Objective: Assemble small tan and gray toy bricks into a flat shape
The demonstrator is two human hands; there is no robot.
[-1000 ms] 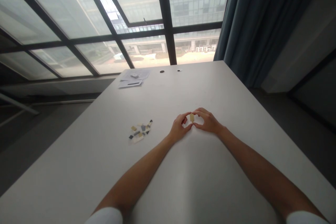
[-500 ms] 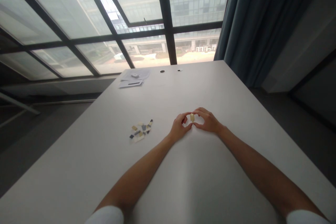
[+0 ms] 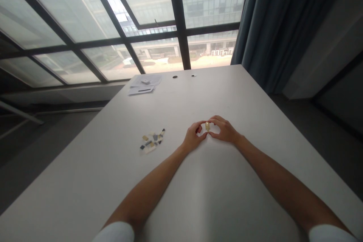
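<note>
Between the fingertips of both hands is a small tan toy brick piece [image 3: 207, 126], too small to make out in detail. My left hand [image 3: 195, 136] pinches it from the left, thumb at the near end and fingers at the far end. From the right, my right hand [image 3: 225, 129] grips it the same way, its thumb and fingers forming a ring. To the left of my left hand lies a loose pile of small building bricks [image 3: 152, 142] in tan, cream, grey and dark blue.
The white table [image 3: 181, 102] runs toward a large window. Papers [image 3: 141, 90] with a small white item on top lie at its far left corner. Two dark round spots [image 3: 175, 77] sit near the far edge. A blue curtain [image 3: 261, 30] hangs at the right.
</note>
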